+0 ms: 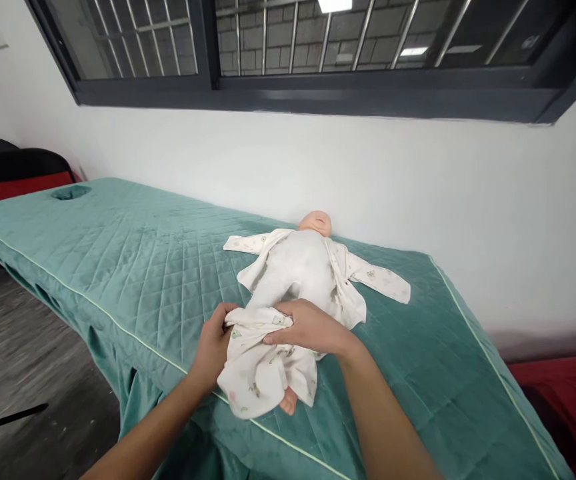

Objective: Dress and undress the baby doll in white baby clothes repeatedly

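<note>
A baby doll with a peach-coloured head and a smooth white body (301,260) lay stretched across a bed under a green quilted cover (168,260), directly ahead of the person's two hands. Its long axis ran away from the person: head by the white wall (418,187), legs pointing back toward the near edge. An open, long-sleeved white cloth jacket with small printed motifs (381,277) lay around the torso, sleeves spread sideways. Over the lower legs was a bunched white cloth garment with coloured prints (261,373), one bare foot (289,401) showing below its hem. The left hand (217,340) gripped the garment's outer left edge; the right hand (313,327) pinched its upper edge, thumb on top, and reached nearer the doll's midline. The torso lay just beyond both hands.
</note>
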`<act>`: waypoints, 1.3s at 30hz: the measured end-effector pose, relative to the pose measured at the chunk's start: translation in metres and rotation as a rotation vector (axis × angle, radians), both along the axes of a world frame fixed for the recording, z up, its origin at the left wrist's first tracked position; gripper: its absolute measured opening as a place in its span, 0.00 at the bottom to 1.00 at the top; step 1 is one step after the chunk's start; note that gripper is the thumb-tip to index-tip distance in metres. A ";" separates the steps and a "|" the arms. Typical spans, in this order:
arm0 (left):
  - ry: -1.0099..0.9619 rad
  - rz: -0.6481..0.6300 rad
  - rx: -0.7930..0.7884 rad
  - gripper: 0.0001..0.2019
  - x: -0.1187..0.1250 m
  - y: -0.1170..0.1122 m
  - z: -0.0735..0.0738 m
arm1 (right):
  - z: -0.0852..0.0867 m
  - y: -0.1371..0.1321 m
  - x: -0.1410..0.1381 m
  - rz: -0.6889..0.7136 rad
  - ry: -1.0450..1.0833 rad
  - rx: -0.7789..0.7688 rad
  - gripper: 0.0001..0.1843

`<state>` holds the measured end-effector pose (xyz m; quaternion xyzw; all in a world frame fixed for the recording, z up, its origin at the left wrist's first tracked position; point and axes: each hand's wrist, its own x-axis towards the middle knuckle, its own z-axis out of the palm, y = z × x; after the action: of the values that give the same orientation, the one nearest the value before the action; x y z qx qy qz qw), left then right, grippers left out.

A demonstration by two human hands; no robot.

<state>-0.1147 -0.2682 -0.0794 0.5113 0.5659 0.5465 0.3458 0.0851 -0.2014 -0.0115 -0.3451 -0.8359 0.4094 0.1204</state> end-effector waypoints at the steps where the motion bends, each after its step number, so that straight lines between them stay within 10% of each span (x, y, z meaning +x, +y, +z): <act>1: 0.031 -0.009 0.028 0.08 -0.001 0.007 0.000 | 0.001 0.000 0.000 -0.001 0.006 -0.020 0.19; 12: 0.421 -0.170 0.313 0.11 -0.006 0.067 0.000 | 0.003 -0.002 0.002 -0.120 0.092 -0.094 0.20; 23: 0.817 -0.055 0.438 0.09 -0.003 0.094 -0.007 | -0.004 0.006 0.001 -0.211 0.119 -0.050 0.17; 31: 0.327 0.148 0.012 0.13 -0.002 0.037 -0.004 | -0.012 0.010 -0.002 -0.284 0.134 0.042 0.16; 39: -0.249 -0.097 -0.223 0.22 0.013 -0.012 0.000 | -0.012 0.008 0.002 -0.254 0.205 -0.001 0.16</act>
<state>-0.1016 -0.2806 -0.0797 0.4249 0.5505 0.5219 0.4940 0.0875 -0.1930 -0.0232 -0.4044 -0.7688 0.4245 0.2556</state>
